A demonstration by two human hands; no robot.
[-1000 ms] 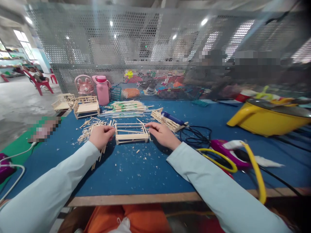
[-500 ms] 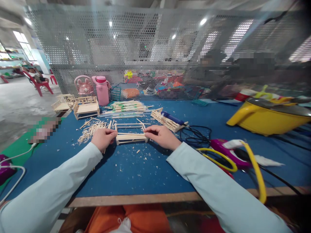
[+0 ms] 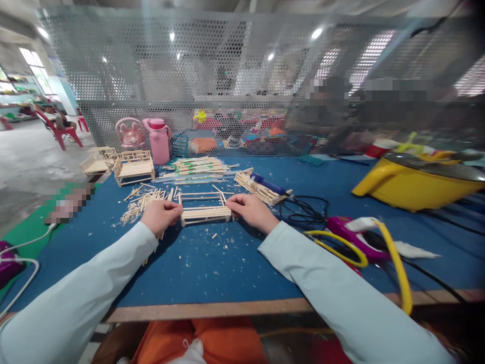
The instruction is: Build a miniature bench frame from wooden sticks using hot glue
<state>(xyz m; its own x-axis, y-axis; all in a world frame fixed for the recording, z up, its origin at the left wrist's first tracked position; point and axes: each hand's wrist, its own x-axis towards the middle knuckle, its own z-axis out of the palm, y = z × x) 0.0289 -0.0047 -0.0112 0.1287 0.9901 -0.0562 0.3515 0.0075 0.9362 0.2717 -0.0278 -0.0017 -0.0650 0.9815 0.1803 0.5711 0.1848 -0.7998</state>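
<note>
Left hand (image 3: 162, 217): fingers pinched at the frame's (image 3: 206, 215) left end. Right hand (image 3: 253, 211): fingers pinched at its right end. Frame sits on the blue bench (image 3: 212, 273). Yellow pan (image 3: 413, 184), far right: lidded; contents cannot be read, lid probably glass. Pink bottle (image 3: 159, 144) stands upright behind.

Pale stick frame (image 3: 206, 214), partly slatted, on blue tabletop (image 3: 212, 278).

Left hand: my thumb and fingertips pinch together (image 3: 179, 211).
Right hand: mine pinches likewise (image 3: 230, 203).
Forearms: mine angle inward.
</note>
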